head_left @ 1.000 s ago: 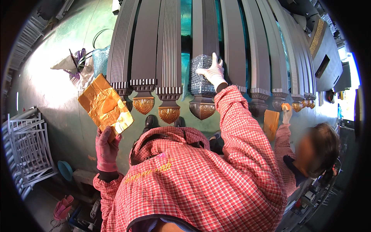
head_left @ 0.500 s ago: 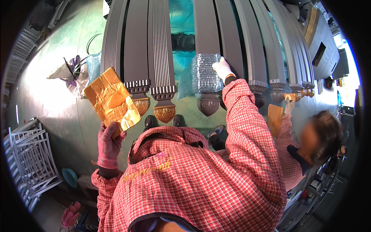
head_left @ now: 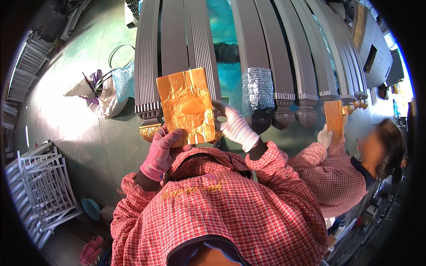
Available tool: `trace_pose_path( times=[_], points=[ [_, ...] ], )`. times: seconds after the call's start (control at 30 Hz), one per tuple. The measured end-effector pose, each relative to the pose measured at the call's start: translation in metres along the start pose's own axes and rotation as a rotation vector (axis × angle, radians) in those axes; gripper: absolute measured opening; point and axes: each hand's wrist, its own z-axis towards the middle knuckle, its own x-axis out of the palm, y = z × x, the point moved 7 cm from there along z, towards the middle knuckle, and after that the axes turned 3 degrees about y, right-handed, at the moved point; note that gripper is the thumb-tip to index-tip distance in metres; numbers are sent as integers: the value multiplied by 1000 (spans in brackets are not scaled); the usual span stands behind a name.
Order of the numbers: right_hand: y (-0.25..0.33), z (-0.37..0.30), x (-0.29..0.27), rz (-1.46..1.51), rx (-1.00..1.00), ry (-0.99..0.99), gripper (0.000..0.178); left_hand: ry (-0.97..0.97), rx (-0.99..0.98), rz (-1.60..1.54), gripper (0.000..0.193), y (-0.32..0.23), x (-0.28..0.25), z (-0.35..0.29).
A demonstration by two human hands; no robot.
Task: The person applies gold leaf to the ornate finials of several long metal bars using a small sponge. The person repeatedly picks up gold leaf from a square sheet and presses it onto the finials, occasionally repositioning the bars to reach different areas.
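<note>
My left hand, in a pink glove, grips a flat board by its lower edge. Wet-looking gold paint coats the board's face. Beside its right edge is my right hand, in a white glove with coloured stripes; its fingers are dark and blurred, so a held thing cannot be made out. Behind the board stretch long grey-brown fluted columns with carved ends. The leftmost carved end is gold. Bubble wrap covers the lower part of another column, whose pointed end is dark.
At right a co-worker in a checked jacket holds a gold-brown board near gold column ends. White metal racks stand at left by a teal basin. A crumpled white sack lies on the green floor.
My right hand has left the bubble wrap and come back beside the board. My left hand has brought the board rightward in front of the columns. The co-worker's gloved hand has lowered from the column ends.
</note>
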Motion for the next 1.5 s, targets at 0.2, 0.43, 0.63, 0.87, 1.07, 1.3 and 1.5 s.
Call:
trace_pose_path(
  times=[0.2, 0.43, 0.63, 0.87, 1.07, 1.3, 1.5],
  points=[
    [-23, 10, 76, 2007, -120, 545, 49, 67, -135, 111, 33, 0, -2, 9],
    [-63, -9, 57, 1599, -124, -100, 45, 306, -204, 158, 35, 11, 6, 12],
    [-62, -96, -56, 822, -126, -739, 29, 240, -210, 223, 31, 16, -4, 11],
    [-19, -122, -111, 475, -266, -735, 41, 230, -170, 240, 32, 35, 25, 14],
    [54, -125, -112, -432, -315, -682, 48, 264, -149, 270, 37, 71, 68, 33],
    [51, -127, -118, -677, -176, -564, 38, 273, -154, 221, 33, 90, 88, 32],
    [-61, -137, -198, 261, -204, -759, 32, 231, -130, 160, 29, 84, 68, 43]
  ],
)
